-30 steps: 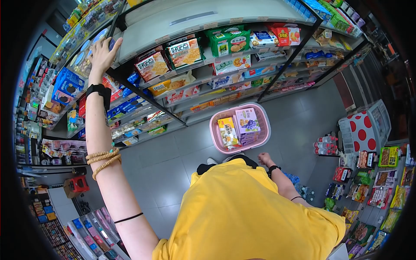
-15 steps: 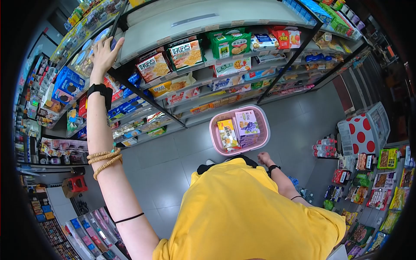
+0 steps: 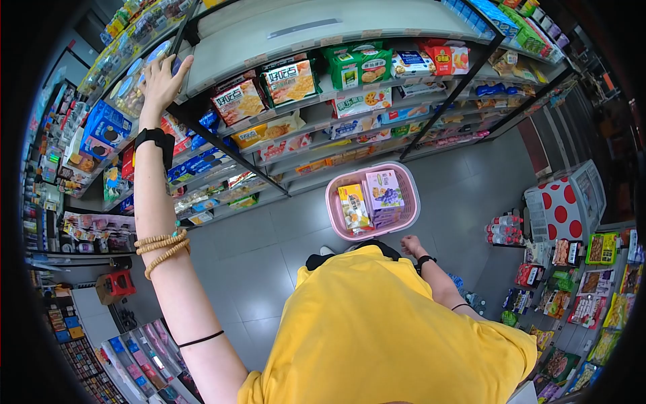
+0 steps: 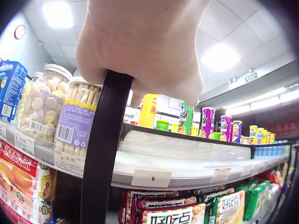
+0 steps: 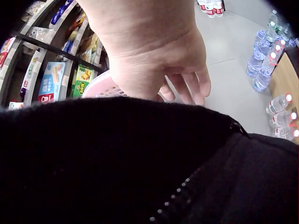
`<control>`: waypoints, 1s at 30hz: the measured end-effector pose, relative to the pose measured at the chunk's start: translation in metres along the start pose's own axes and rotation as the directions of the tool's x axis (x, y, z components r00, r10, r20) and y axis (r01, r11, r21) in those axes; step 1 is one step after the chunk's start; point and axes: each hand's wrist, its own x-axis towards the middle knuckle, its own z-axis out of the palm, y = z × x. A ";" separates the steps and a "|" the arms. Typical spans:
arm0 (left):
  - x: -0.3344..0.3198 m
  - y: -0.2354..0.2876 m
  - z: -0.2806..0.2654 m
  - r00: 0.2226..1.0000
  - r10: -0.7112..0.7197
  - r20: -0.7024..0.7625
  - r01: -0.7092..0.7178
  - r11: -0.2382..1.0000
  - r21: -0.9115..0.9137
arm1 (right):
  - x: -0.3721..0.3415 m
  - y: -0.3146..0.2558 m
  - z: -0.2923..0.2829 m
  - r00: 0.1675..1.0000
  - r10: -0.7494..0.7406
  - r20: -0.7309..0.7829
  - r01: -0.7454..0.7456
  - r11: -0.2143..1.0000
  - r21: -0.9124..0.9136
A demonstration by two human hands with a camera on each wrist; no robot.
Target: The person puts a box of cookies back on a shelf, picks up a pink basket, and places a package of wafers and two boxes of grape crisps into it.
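Observation:
My left hand (image 3: 160,87) is stretched to the upper left, fingers spread and holding nothing. In the left wrist view its palm sits at the top of a black shelf post (image 4: 103,154). Just left of the post stand clear snack jars with white lids, one of wafer rolls (image 4: 77,119) and one of round biscuits (image 4: 43,102). My right hand (image 3: 410,245) hangs by my side with its fingers loosely bent and nothing in them. Near it on the floor is a pink basket (image 3: 414,214) with a yellow box (image 3: 353,207) and purple grape-picture boxes (image 3: 385,190).
Shelves of biscuit packs (image 3: 293,82) run across the front. At right are a red-dotted white box (image 3: 560,209), water bottles (image 3: 503,230) and a rack of bagged snacks (image 3: 595,277). A red stool (image 3: 120,283) stands at lower left. Grey tiled floor (image 3: 249,232) lies between.

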 end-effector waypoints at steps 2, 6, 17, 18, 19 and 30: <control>0.000 0.001 -0.001 1.000 -0.004 0.006 0.004 1.000 0.002 | 0.000 0.000 0.000 1.000 0.005 -0.010 -0.005 1.000 0.006; 0.000 0.002 -0.002 1.000 0.001 0.003 -0.001 0.999 0.033 | -0.001 0.000 -0.003 1.000 0.006 -0.024 -0.006 1.000 0.018; 0.002 -0.001 0.003 1.000 0.004 -0.001 -0.004 1.000 0.022 | -0.007 -0.003 -0.011 1.000 -0.017 -0.007 0.017 0.999 0.029; 0.001 0.000 0.002 1.000 0.002 -0.002 -0.002 1.000 0.017 | -0.008 -0.004 -0.011 1.000 -0.018 -0.012 0.018 0.999 0.028; 0.000 0.000 0.002 1.000 0.000 -0.001 0.000 1.000 0.013 | -0.009 -0.005 -0.012 1.000 -0.015 -0.007 0.015 1.000 0.014; -0.002 0.005 -0.004 1.000 -0.011 0.004 0.011 0.999 0.038 | -0.008 -0.001 -0.012 1.000 0.005 -0.016 -0.005 1.000 0.010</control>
